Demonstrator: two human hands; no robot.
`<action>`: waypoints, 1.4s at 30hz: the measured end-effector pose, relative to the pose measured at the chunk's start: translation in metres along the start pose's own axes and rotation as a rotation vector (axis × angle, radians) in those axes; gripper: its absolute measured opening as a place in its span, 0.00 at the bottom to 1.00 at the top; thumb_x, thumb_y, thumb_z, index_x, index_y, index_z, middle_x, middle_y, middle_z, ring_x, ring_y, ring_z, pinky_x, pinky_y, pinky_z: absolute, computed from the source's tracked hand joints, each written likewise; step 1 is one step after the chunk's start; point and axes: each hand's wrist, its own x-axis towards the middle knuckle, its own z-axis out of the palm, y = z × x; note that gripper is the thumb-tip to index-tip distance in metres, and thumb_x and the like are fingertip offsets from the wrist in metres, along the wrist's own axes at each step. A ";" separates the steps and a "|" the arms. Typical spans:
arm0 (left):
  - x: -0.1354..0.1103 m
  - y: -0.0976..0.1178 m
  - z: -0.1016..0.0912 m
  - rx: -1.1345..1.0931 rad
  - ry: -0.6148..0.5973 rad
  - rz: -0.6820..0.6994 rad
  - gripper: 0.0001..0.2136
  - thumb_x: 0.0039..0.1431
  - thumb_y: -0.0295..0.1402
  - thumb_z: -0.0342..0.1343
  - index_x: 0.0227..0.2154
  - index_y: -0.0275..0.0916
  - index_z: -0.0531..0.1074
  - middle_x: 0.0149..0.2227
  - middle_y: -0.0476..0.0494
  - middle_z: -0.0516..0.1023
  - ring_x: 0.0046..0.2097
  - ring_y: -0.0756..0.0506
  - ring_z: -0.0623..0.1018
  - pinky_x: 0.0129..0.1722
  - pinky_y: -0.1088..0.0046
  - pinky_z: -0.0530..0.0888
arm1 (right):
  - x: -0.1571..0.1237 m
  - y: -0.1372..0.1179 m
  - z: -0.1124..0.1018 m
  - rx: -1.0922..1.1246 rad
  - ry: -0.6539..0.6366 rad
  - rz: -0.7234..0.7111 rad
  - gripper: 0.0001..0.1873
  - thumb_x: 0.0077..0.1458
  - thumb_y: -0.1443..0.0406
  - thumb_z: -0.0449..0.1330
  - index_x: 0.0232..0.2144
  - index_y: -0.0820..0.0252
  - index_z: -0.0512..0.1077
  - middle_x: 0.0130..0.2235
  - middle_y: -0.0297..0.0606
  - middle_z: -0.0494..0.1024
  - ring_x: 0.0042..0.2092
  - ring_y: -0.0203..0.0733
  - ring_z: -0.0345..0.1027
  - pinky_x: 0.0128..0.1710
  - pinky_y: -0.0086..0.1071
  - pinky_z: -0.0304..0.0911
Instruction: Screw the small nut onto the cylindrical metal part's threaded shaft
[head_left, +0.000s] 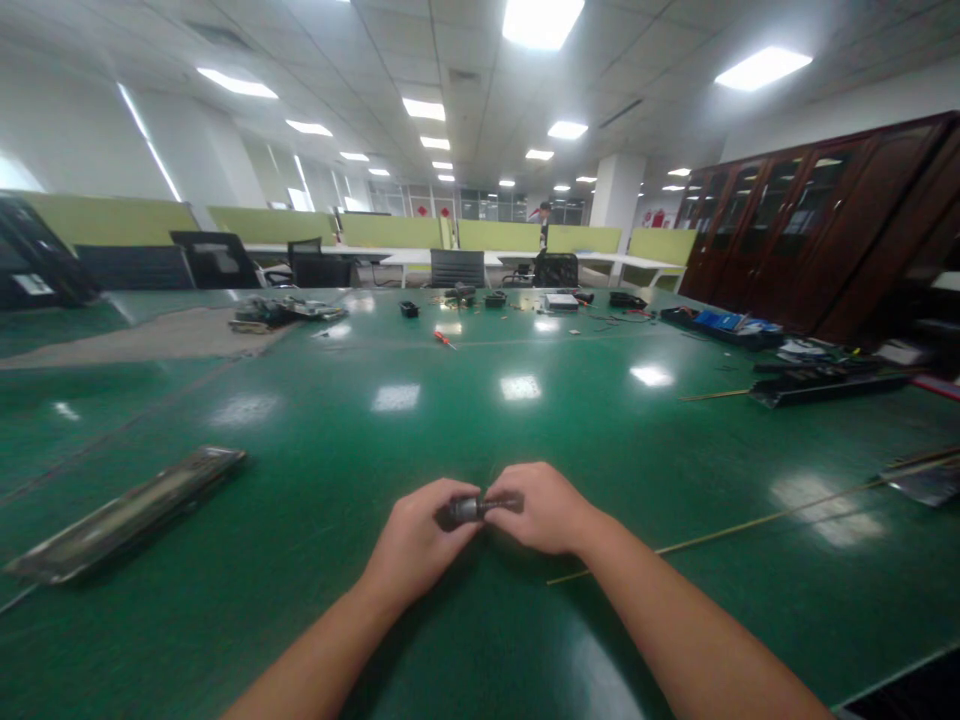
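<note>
Both of my hands meet just above the green table, near its front edge. My left hand and my right hand are each closed on one end of a small dark cylindrical part, which lies crosswise between them. Its left end is thicker, and a thinner metal end runs into the fingers of my right hand. What sort of part it is I cannot make out.
A long flat dark panel lies at the left. Thin rods lie at the right. Dark trays and parts sit at the far right; a red screwdriver and small devices farther back. Chairs and wooden cabinets stand beyond.
</note>
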 end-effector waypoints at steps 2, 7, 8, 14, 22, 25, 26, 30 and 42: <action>0.000 0.001 0.000 0.002 0.000 0.000 0.08 0.54 0.31 0.63 0.38 0.46 0.76 0.37 0.53 0.80 0.40 0.48 0.78 0.41 0.73 0.72 | 0.000 0.000 0.000 -0.006 0.001 0.001 0.07 0.55 0.62 0.63 0.37 0.56 0.80 0.36 0.37 0.81 0.38 0.40 0.73 0.39 0.30 0.63; 0.000 0.001 0.000 0.004 0.008 0.012 0.08 0.54 0.32 0.63 0.39 0.46 0.76 0.38 0.52 0.80 0.40 0.47 0.78 0.41 0.73 0.72 | 0.000 -0.001 -0.002 -0.005 0.002 0.000 0.07 0.55 0.63 0.63 0.36 0.57 0.80 0.36 0.36 0.81 0.38 0.40 0.73 0.39 0.30 0.63; 0.000 0.000 0.000 0.004 0.011 0.016 0.08 0.54 0.33 0.63 0.38 0.46 0.76 0.38 0.52 0.80 0.40 0.47 0.78 0.41 0.73 0.72 | -0.001 -0.001 -0.002 -0.006 0.001 0.001 0.07 0.55 0.63 0.63 0.36 0.57 0.80 0.36 0.36 0.81 0.38 0.40 0.73 0.39 0.30 0.63; 0.000 0.002 -0.001 0.014 0.011 0.028 0.08 0.55 0.33 0.62 0.38 0.44 0.76 0.37 0.50 0.80 0.39 0.46 0.78 0.39 0.72 0.72 | 0.000 -0.001 -0.003 -0.009 -0.001 0.007 0.07 0.54 0.63 0.64 0.36 0.57 0.80 0.36 0.36 0.81 0.38 0.40 0.73 0.39 0.30 0.63; 0.000 0.004 -0.002 0.034 0.025 0.045 0.08 0.55 0.34 0.61 0.38 0.43 0.76 0.37 0.48 0.80 0.39 0.45 0.79 0.40 0.72 0.74 | 0.000 0.000 -0.003 -0.005 0.001 -0.001 0.08 0.55 0.63 0.63 0.37 0.57 0.80 0.36 0.36 0.81 0.38 0.40 0.73 0.39 0.30 0.63; 0.000 0.003 -0.001 0.034 0.033 0.049 0.08 0.54 0.33 0.62 0.38 0.43 0.77 0.37 0.48 0.80 0.39 0.46 0.79 0.39 0.72 0.74 | 0.000 0.000 -0.004 -0.011 0.005 0.008 0.07 0.54 0.63 0.64 0.36 0.56 0.80 0.35 0.36 0.81 0.37 0.39 0.73 0.38 0.30 0.63; 0.001 0.002 -0.001 0.034 0.033 0.049 0.08 0.54 0.33 0.62 0.38 0.43 0.77 0.37 0.49 0.80 0.39 0.46 0.79 0.39 0.72 0.74 | 0.000 0.000 -0.004 -0.013 0.005 0.008 0.07 0.54 0.63 0.64 0.36 0.56 0.80 0.35 0.36 0.81 0.37 0.39 0.73 0.38 0.30 0.63; 0.001 0.001 -0.001 0.038 0.030 0.045 0.08 0.54 0.33 0.62 0.38 0.44 0.77 0.37 0.49 0.80 0.39 0.46 0.79 0.39 0.73 0.74 | 0.001 -0.001 -0.005 -0.025 -0.013 0.004 0.07 0.54 0.63 0.64 0.36 0.57 0.80 0.35 0.36 0.81 0.37 0.40 0.73 0.37 0.30 0.62; 0.001 0.004 -0.002 0.039 0.024 0.034 0.09 0.55 0.34 0.61 0.39 0.42 0.77 0.38 0.46 0.81 0.39 0.45 0.79 0.41 0.70 0.75 | 0.000 -0.004 -0.007 -0.024 -0.016 0.022 0.07 0.54 0.63 0.64 0.36 0.56 0.80 0.34 0.36 0.81 0.36 0.39 0.73 0.37 0.30 0.62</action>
